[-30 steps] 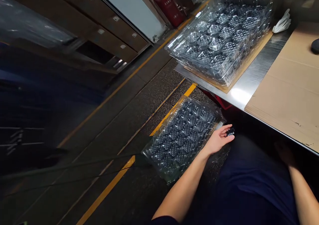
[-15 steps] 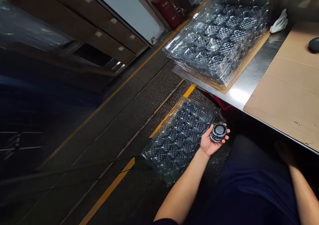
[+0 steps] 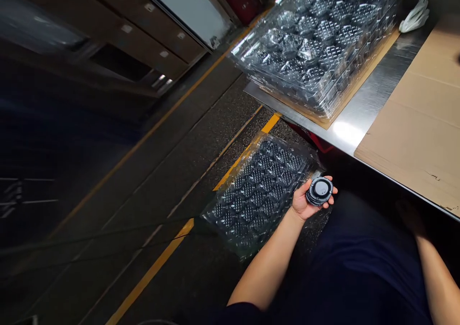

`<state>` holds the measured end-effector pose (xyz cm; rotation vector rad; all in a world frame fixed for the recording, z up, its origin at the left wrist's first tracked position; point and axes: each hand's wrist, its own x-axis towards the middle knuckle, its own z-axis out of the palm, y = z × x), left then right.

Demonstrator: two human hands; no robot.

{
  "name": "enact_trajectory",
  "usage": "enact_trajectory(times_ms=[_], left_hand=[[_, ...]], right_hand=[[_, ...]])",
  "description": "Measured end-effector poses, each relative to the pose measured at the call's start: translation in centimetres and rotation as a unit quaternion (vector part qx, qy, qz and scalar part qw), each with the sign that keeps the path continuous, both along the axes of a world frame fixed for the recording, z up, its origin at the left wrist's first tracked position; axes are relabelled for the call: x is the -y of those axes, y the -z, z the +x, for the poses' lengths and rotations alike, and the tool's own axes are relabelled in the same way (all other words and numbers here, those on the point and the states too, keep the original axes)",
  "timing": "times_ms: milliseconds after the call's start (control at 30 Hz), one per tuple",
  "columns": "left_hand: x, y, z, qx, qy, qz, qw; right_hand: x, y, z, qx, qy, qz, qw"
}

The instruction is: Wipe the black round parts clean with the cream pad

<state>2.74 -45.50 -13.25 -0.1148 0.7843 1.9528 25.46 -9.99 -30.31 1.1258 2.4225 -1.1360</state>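
Observation:
My left hand point(image 3: 304, 203) is wrapped round a small stack of round black discs point(image 3: 321, 190) with ribbed edges. The top one shows a raised rim and a grey-black centre; their exact kind cannot be made out. Below and left of this hand lies a clear plastic tray point(image 3: 257, 188) with rows of round patterned pockets, low down near the floor. My right hand point(image 3: 409, 215) hangs in dark shadow by the table's edge, and its fingers are too dim to read.
A stack of clear blister trays point(image 3: 316, 42) stands on a cardboard sheet on the metal table point(image 3: 366, 97). Flat cardboard point(image 3: 417, 138) covers the table's right side, and a white glove point(image 3: 415, 16) lies behind. Yellow lines point(image 3: 158, 267) mark the dark floor.
The discs in my left hand have tilted so the top face shows more fully, and the hand sits slightly further right. The view has shifted a little; the right hand looks much the same.

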Motion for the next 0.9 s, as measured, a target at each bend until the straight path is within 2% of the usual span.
enact_trajectory(times_ms=[433, 600, 700, 767, 833, 900], left_hand=[[-0.3, 0.5, -0.4, 0.013, -0.008, 0.015, 1.000], [0.4, 1.0, -0.9, 0.002, -0.014, -0.007, 1.000], [2.3, 1.0, -2.8, -0.034, -0.043, -0.061, 0.997], [4.5, 0.9, -5.2, -0.078, -0.070, -0.116, 0.988], [7.1, 0.9, -8.2, -0.137, -0.095, -0.185, 0.968], [9.8, 1.4, -11.9, -0.204, -0.113, -0.282, 0.931]], right_hand=[[-0.3, 0.6, 0.2, 0.005, -0.026, 0.008, 1.000], [-0.3, 0.5, 0.4, 0.005, -0.036, 0.028, 0.999], [0.1, 0.0, 0.3, -0.018, -0.017, 0.058, 0.998], [0.6, -0.6, 0.1, -0.032, -0.003, 0.067, 0.997], [1.2, -1.2, -0.3, -0.043, 0.012, 0.071, 0.996], [1.8, -1.7, -0.9, -0.053, 0.031, 0.078, 0.995]])
